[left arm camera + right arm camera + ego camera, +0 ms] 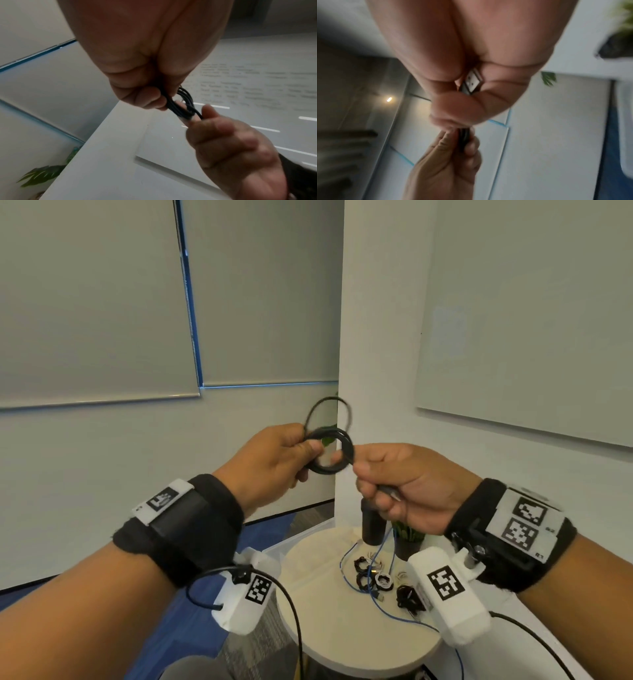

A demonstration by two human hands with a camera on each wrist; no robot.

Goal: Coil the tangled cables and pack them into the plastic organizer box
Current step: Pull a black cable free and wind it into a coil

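A person holds a thin black cable (329,451), wound into a small coil of several loops, in the air above a round cream-topped table (329,621). The left hand (274,457) pinches one side of the coil between thumb and curled fingers, with one larger loop standing up above it. The right hand (407,484) is closed round the cable's other end, its silver USB plug (471,82) lying against the palm. On the table below lie a loose thin blue wire (376,604), several small black cable bundles (407,595) and a black cylinder (371,523) standing upright.
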